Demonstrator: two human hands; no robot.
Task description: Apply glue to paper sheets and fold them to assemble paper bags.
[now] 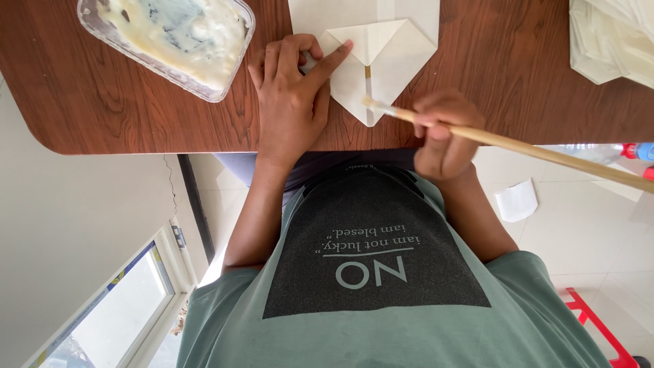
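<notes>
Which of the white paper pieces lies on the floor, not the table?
The small paper scrap near the right hand holding the brush; the folded piece and the pile rest on the table.

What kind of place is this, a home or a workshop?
Probably a room in a home: a wooden table with rounded corners, a pale tiled floor and a window. Paper is being glued with a brush.

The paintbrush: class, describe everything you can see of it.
The paintbrush has a long, thin, pale wooden handle and a small whitish bristle tip. It slants across the picture from the right edge toward the middle. One hand grips it near the bristle end, and the tip rests on the folded cream paper on the brown table.
</notes>
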